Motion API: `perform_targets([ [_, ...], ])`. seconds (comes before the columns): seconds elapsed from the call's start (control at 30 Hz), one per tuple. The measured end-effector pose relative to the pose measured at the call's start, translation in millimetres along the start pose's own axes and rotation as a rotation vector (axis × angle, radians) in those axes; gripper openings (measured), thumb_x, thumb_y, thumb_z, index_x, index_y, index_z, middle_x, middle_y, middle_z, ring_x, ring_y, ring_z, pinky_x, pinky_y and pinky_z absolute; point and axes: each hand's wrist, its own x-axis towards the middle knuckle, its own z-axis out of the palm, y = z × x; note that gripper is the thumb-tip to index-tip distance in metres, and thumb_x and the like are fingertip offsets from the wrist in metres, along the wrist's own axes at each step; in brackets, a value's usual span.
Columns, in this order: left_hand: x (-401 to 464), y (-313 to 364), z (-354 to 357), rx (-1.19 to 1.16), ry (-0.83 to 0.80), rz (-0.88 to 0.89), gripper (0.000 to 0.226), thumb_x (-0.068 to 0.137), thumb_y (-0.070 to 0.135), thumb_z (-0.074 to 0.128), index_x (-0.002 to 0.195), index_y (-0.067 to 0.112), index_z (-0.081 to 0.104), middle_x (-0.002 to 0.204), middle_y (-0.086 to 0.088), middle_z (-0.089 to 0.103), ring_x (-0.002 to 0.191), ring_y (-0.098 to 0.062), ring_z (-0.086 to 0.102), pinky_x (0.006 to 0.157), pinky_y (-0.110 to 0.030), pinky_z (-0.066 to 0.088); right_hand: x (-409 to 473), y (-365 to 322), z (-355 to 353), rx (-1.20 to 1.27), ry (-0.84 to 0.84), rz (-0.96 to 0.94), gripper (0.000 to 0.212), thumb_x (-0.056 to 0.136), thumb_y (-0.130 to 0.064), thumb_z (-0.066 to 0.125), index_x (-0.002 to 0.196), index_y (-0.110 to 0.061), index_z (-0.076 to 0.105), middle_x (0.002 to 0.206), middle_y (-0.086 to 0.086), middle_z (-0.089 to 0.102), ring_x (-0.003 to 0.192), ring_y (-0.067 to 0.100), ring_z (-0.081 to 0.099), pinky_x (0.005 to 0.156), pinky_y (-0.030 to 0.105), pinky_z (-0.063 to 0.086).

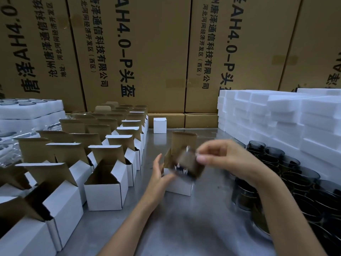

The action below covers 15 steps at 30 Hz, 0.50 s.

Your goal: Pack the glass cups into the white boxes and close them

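A small white box (180, 186) stands open in the middle of the grey table, its brown lid flap (183, 140) upright. A dark glass cup (186, 164) is tilted at the box's mouth, blurred by motion. My right hand (221, 156) holds the cup's upper rim with thumb and fingers. My left hand (160, 174) rests against the box's left side, fingers fairly straight. Several dark glass cups (295, 180) are packed together at the right. Rows of open white boxes (106, 193) fill the left.
One closed white box (160, 125) stands at the back of the table. Stacks of white foam trays (276, 115) rise at the right, more foam trays with cups (27, 109) at the far left. Big brown cartons (147, 52) wall off the back.
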Motion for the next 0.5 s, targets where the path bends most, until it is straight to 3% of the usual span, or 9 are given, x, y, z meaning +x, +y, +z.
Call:
perform_targets([
  [0.03,0,0,0,0.011,-0.014,0.004,0.093,0.064,0.023,0.054,0.149,0.025,0.015,0.146,-0.002,0.035,0.126,-0.004,0.04,0.088,-0.006,0.038,4,1,2,0.07,0.15,-0.087,0.013,0.074,-0.025,0.07,0.085,-0.017,0.072,0.078,-0.004,0.071,0.074,0.002,0.062,0.068,0.009,0.045],
  [0.1,-1,0,0,0.017,-0.02,0.009,0.091,0.064,0.023,0.052,0.148,0.029,0.016,0.146,0.004,0.031,0.121,0.005,0.039,0.084,-0.002,0.037,14,7,11,-0.03,0.394,-0.206,0.008,0.081,-0.019,0.07,0.088,-0.022,0.072,0.079,-0.006,0.071,0.073,0.001,0.058,0.069,0.01,0.042],
  [0.17,0,-1,0,-0.01,0.0,0.006,0.091,0.064,0.023,0.052,0.148,0.03,0.019,0.147,0.003,0.031,0.129,-0.001,0.036,0.097,-0.013,0.035,25,20,23,-0.353,0.531,-0.223,0.01,0.085,-0.018,0.069,0.092,-0.024,0.072,0.083,-0.012,0.069,0.076,0.003,0.048,0.071,0.016,0.036],
  [0.23,2,-3,1,-0.015,0.014,0.012,0.091,0.062,0.022,0.053,0.147,0.027,0.021,0.145,0.001,0.036,0.13,-0.005,0.037,0.1,-0.019,0.035,30,37,31,-0.665,0.565,-0.19,0.015,0.086,-0.025,0.068,0.1,-0.02,0.074,0.09,-0.009,0.069,0.082,0.01,0.041,0.073,0.024,0.035],
  [0.33,4,-5,2,0.022,0.026,0.033,0.09,0.061,0.022,0.052,0.147,0.023,0.023,0.141,0.004,0.039,0.12,0.005,0.041,0.085,-0.005,0.035,32,54,42,-0.88,0.531,-0.212,0.017,0.086,-0.029,0.068,0.1,-0.022,0.074,0.089,-0.008,0.069,0.082,0.015,0.039,0.073,0.034,0.039],
  [0.4,4,-6,3,0.029,0.021,0.042,0.09,0.062,0.021,0.051,0.147,0.022,0.023,0.14,0.006,0.039,0.125,0.0,0.037,0.086,-0.004,0.033,31,61,49,-0.987,0.484,-0.213,0.014,0.086,-0.03,0.067,0.097,-0.024,0.075,0.088,-0.008,0.068,0.086,0.019,0.044,0.074,0.033,0.034],
  [0.5,3,-4,3,0.016,0.01,0.048,0.089,0.062,0.02,0.051,0.147,0.023,0.024,0.134,0.013,0.043,0.116,0.013,0.04,0.083,-0.001,0.036,31,72,52,-1.068,0.419,-0.153,0.017,0.09,-0.033,0.059,0.094,-0.027,0.075,0.098,-0.012,0.062,0.105,0.02,0.043,0.086,0.03,0.024],
])
